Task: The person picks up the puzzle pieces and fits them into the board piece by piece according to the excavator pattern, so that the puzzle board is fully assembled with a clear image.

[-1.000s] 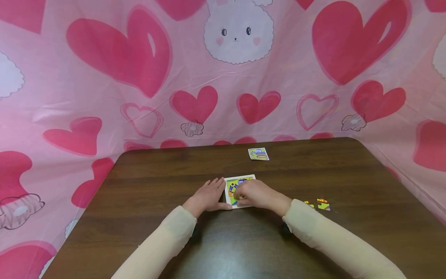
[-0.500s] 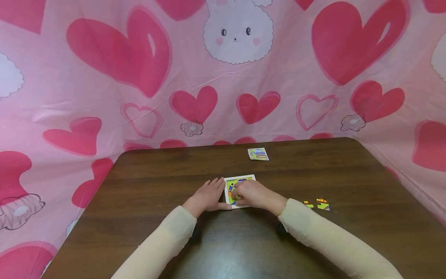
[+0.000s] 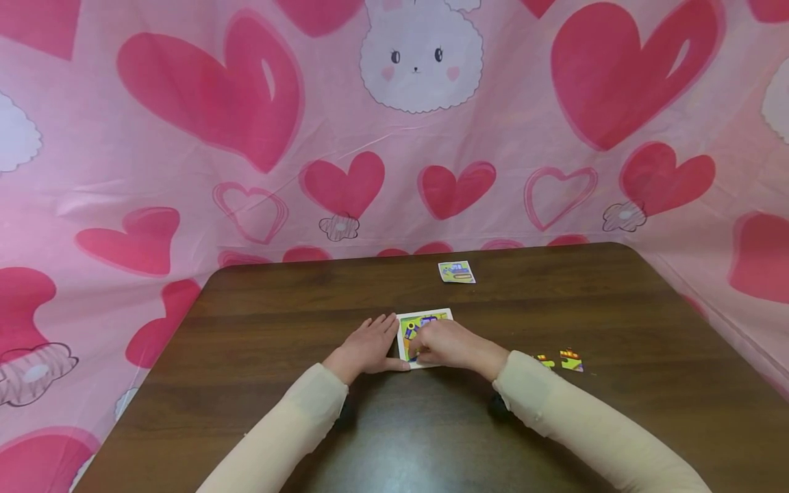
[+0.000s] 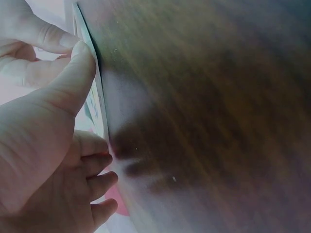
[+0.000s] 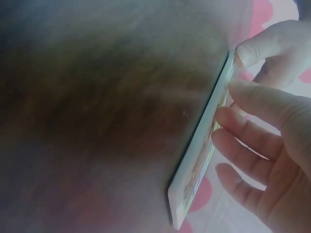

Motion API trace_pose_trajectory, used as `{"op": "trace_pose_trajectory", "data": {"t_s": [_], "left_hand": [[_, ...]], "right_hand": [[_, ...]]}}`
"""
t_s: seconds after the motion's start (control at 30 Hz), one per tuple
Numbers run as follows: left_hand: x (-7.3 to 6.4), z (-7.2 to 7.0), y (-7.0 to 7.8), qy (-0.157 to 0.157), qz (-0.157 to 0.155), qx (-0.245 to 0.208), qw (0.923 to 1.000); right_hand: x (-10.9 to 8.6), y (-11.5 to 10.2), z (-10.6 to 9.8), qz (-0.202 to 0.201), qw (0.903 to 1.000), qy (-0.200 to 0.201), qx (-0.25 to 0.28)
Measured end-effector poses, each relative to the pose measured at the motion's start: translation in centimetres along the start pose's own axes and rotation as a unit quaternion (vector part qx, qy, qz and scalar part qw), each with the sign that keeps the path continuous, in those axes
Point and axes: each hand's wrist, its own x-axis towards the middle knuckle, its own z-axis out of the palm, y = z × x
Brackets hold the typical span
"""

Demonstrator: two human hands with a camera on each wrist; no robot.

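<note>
A small square jigsaw puzzle (image 3: 409, 331) in a white-edged tray lies flat on the table in the head view. My left hand (image 3: 368, 346) rests flat beside it, fingers along its left edge and thumb on the near left corner. Over the puzzle's right part, my right hand (image 3: 455, 342) reaches down with bent fingers, its fingertips (image 5: 224, 116) on the picture surface. No piece shows between thumb and fingers in the right wrist view. That hand hides much of the picture. Both thumbs appear near the tray's near edge in the left wrist view.
Two loose yellow-green puzzle pieces, one farther right (image 3: 571, 359) and one partly behind the right sleeve (image 3: 545, 361), lie on the brown wooden table (image 3: 277, 308). A picture card (image 3: 457, 272) of a blue digger lies near the far edge. A pink heart-patterned cloth (image 3: 370, 137) hangs behind.
My right hand has shifted slightly left over the puzzle, and its fingers press lower on the picture. The left hand, card and loose pieces have stayed in place.
</note>
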Motion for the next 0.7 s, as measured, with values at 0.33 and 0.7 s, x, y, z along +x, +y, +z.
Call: {"op": "trace_pose_trajectory", "data": {"t_s": [0.33,0.7], "left_hand": [[0.18,0.04,0.03,0.001,0.001,0.004,1.0],[0.26,0.33,-0.03,0.0,-0.003,0.014,0.9999]], "right_hand": [[-0.07,-0.13,-0.07,-0.012,0.9996,-0.023,-0.013],[-0.41,-0.16,-0.02,-0.003,0.9992,-0.015,0.037]]}}
